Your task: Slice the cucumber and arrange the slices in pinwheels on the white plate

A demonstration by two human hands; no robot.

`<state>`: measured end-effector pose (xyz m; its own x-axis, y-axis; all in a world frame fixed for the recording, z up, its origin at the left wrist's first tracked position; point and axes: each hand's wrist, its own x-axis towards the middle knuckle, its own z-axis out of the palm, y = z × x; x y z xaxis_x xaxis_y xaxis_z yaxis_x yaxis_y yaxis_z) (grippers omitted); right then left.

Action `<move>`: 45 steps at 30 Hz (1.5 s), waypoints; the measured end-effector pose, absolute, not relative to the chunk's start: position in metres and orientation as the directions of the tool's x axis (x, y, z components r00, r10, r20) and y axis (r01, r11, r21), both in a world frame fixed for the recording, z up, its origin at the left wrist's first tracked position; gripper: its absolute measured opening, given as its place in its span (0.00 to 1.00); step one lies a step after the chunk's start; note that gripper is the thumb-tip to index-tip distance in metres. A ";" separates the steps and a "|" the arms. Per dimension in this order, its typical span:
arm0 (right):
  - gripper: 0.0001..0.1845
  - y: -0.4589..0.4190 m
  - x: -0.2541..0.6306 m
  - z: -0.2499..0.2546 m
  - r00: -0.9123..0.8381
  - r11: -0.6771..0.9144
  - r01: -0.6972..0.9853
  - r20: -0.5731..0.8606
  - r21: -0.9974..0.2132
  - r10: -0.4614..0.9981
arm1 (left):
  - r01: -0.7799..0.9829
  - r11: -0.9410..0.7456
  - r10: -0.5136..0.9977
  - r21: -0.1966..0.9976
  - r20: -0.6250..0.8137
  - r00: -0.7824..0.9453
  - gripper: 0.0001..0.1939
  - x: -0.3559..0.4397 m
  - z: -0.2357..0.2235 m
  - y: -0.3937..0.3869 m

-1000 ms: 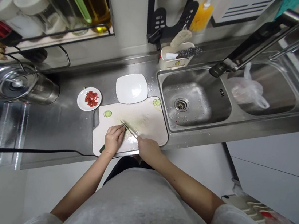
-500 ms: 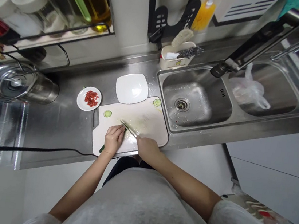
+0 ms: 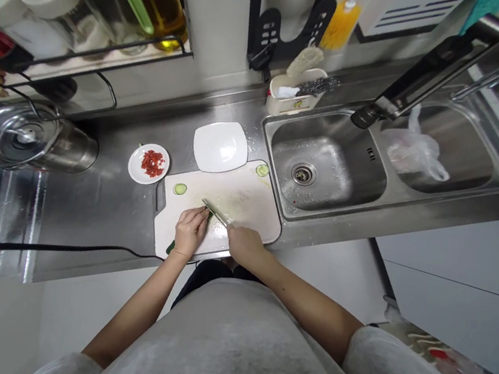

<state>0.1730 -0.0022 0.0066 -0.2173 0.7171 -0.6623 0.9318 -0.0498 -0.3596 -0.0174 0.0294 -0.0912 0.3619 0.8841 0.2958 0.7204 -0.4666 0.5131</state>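
Observation:
On a white cutting board (image 3: 247, 202) my left hand (image 3: 189, 233) presses down on a green cucumber (image 3: 170, 246), of which only the near end shows under my wrist. My right hand (image 3: 244, 244) grips the handle of a knife (image 3: 215, 212); its blade slants toward my left fingertips. One cucumber slice (image 3: 180, 189) lies at the board's far left and another slice (image 3: 261, 169) at its far right corner.
A square white plate (image 3: 220, 146) and a small dish of chopped red bits (image 3: 149, 163) sit behind the board. A double sink (image 3: 326, 160) lies to the right, a plastic bag (image 3: 413, 150) in its far basin. A steel pot (image 3: 30, 140) and black cable (image 3: 39, 247) are at left.
Both hands stay on the board. The knife and my right hand have edged slightly left toward my left fingers; the view has shifted a little.

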 end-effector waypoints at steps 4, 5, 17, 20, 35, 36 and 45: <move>0.16 -0.002 0.171 0.003 -0.212 -0.042 0.935 -0.651 -0.352 0.729 | 0.727 -0.467 0.884 0.503 0.298 0.361 0.11 -0.017 -0.092 0.029; 0.16 -0.002 0.171 0.002 -0.209 -0.044 0.936 -0.649 -0.350 0.732 | 0.728 -0.468 0.883 0.500 0.302 0.360 0.11 -0.017 -0.092 0.030; 0.17 -0.002 0.165 -0.011 -0.188 -0.069 0.933 -0.639 -0.354 0.746 | 0.733 -0.477 0.877 0.485 0.314 0.363 0.12 -0.017 -0.092 0.030; 0.18 -0.005 0.165 -0.014 -0.175 -0.072 0.940 -0.648 -0.335 0.741 | 0.736 -0.482 0.875 0.476 0.316 0.368 0.12 -0.017 -0.093 0.030; 0.16 -0.013 0.166 -0.017 -0.114 -0.074 0.958 -0.607 -0.276 0.787 | 0.725 -0.463 0.883 0.510 0.343 0.322 0.11 -0.012 -0.089 0.028; 0.16 -0.013 0.168 -0.015 -0.112 -0.066 0.962 -0.601 -0.266 0.791 | 0.723 -0.449 0.891 0.525 0.326 0.316 0.11 -0.012 -0.087 0.029; 0.17 -0.014 0.196 0.007 -0.103 0.069 0.993 -0.459 -0.091 0.882 | 0.688 -0.271 0.962 0.673 0.215 0.168 0.17 -0.018 -0.061 0.036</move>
